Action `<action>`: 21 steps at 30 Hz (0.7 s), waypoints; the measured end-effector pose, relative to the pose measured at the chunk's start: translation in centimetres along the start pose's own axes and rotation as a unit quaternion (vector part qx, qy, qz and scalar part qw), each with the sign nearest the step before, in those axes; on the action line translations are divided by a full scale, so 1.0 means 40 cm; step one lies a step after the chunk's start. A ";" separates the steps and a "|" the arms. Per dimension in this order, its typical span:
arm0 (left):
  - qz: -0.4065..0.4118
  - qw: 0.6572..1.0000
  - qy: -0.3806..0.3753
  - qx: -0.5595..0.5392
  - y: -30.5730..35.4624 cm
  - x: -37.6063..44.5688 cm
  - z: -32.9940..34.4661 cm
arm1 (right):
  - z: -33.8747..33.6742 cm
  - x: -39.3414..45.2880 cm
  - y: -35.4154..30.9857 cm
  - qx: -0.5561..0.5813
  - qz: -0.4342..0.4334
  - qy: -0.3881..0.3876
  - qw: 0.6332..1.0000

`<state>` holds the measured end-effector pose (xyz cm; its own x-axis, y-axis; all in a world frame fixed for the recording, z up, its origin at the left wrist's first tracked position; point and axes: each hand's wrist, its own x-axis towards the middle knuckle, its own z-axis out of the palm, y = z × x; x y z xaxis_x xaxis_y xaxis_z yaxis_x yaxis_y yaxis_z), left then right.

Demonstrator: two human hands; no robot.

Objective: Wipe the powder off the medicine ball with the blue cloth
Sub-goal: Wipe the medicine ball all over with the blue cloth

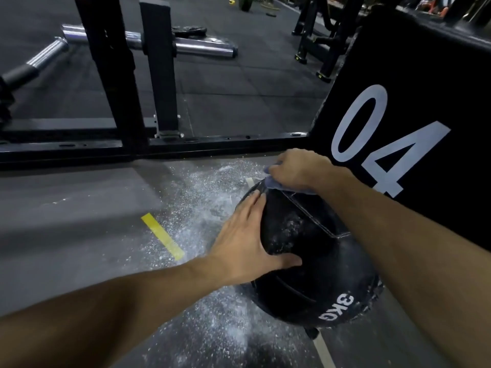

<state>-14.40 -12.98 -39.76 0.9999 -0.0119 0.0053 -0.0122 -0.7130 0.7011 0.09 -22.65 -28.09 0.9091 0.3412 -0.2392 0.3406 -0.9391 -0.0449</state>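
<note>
The right hand (295, 168) has its fingers (276, 170) curled round a bunched blue cloth (276, 184), pressing it down on the far top of the ball (313, 258). Only a crumpled edge of the cloth shows beneath the knuckles. The left hand (247, 240) lies flat against the ball's left side, fingers straight and spread, thumb stretched across the near face; it steadies the ball and grasps nothing.

The ball is black, seamed, marked "3KG" in white near its lower right, and it sits on the floor (66, 221). White powder (289, 229) speckles its upper face between the two hands.

More powder is scattered over the grey floor around the ball, thick on the left and in front. A yellow strip (162, 236) of tape lies on the floor left of the ball, in the powder's edge. Just behind and right of the ball stands a black box (425, 83) bearing a white "04". Beyond runs a black steel frame (127, 147), with chrome bars (202, 47) lying on the dark mats farther back.
</note>
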 end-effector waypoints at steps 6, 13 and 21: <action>0.022 0.999 0.027 0.018 -0.018 0.013 0.008 | 0.037 -0.080 0.007 -0.074 -0.118 0.028 0.990; 0.007 1.000 -0.008 0.012 -0.017 0.045 -0.015 | 0.201 -0.346 0.192 -0.115 -0.256 0.158 0.947; -0.023 0.999 0.000 -0.034 -0.007 0.054 -0.004 | 0.186 -0.302 0.268 -0.043 -0.172 0.206 0.962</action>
<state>-12.23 -12.71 -39.83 0.9994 0.0198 -0.0268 0.0332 -0.6628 0.7481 -9.05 -37.13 -32.91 0.7512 0.6348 0.1810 0.6407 -0.7671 0.0313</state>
